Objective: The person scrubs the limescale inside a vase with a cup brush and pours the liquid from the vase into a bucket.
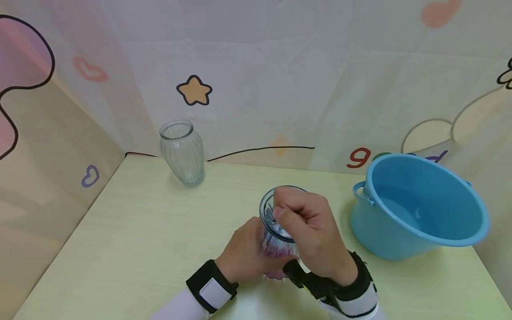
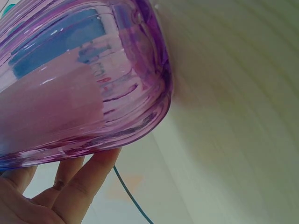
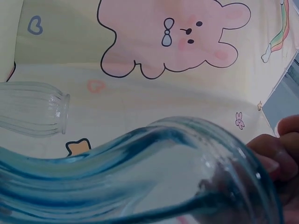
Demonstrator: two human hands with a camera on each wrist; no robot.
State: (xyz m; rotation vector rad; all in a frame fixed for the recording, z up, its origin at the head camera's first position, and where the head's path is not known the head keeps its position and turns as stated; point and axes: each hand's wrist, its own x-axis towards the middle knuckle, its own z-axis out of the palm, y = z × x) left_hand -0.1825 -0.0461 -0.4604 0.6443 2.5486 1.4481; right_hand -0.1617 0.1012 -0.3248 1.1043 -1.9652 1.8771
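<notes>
A blue and purple ribbed glass vase is in front of the person, over the bench, between their two hands. Its round top is blue and its bottom is purple. I cannot tell if the bottom touches the bench.

The left hand holds the side of this vase. Its thumb is on the near side and its fingers bend around the glass. The right hand is right over the top of the vase. Its fingers are curled up, but I cannot tell if there is something in them. Black and white wrist bands go around both wrists, on the near side of the vase.

To the left of the vase and farther back, a clear ribbed glass jar stands up on the bench, well apart from it. To the right of the vase is a big light blue plastic bucket with a wide round top. Behind the vase hangs a pale sheet with drawings, like an orange star with a black edge and a pink bear with a bow.
</notes>
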